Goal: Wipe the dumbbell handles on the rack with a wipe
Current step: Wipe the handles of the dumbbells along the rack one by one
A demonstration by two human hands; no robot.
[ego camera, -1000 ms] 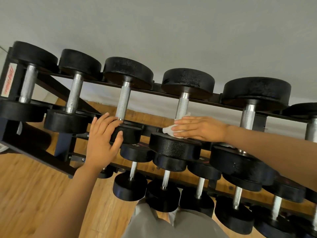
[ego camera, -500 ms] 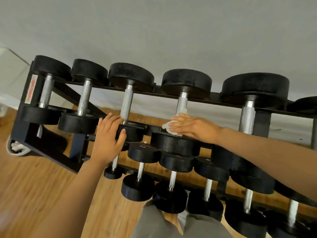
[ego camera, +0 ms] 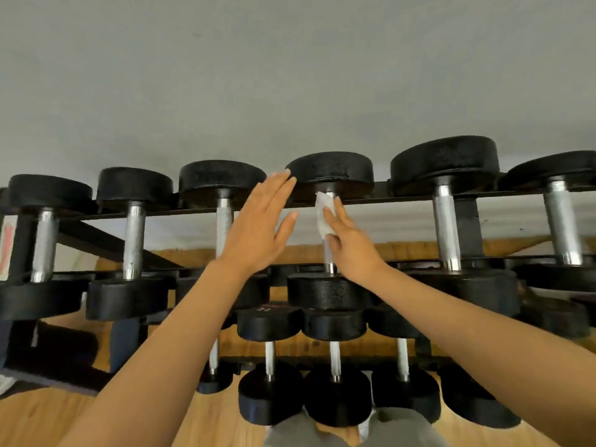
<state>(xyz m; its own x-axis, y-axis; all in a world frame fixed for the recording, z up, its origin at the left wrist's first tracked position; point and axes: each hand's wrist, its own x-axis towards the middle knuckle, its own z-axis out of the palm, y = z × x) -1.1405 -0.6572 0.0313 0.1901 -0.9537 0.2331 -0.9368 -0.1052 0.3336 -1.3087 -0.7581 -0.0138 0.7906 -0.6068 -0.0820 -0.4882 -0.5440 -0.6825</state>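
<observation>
A black rack (ego camera: 361, 201) holds several black dumbbells with silver handles in two tiers. My right hand (ego camera: 348, 243) presses a white wipe (ego camera: 322, 217) against the upper part of the middle top-tier handle (ego camera: 329, 259), fingers fairly straight with the wipe under them. My left hand (ego camera: 258, 227) is raised with straight, spread fingers, its tips near the far weight head (ego camera: 332, 169) of that dumbbell; it holds nothing and covers part of the neighbouring handle (ego camera: 224, 217).
More top-tier dumbbells sit to the left (ego camera: 132, 240) and right (ego camera: 446, 227). Smaller dumbbells (ego camera: 333, 359) sit on the lower tier. A grey wall (ego camera: 290, 75) rises behind the rack, and the wooden floor (ego camera: 38, 421) shows below.
My left hand has left the near weight head and risen to the rack's far rail with fingers straight. My right hand has slid the wipe up the handle toward the far head.
</observation>
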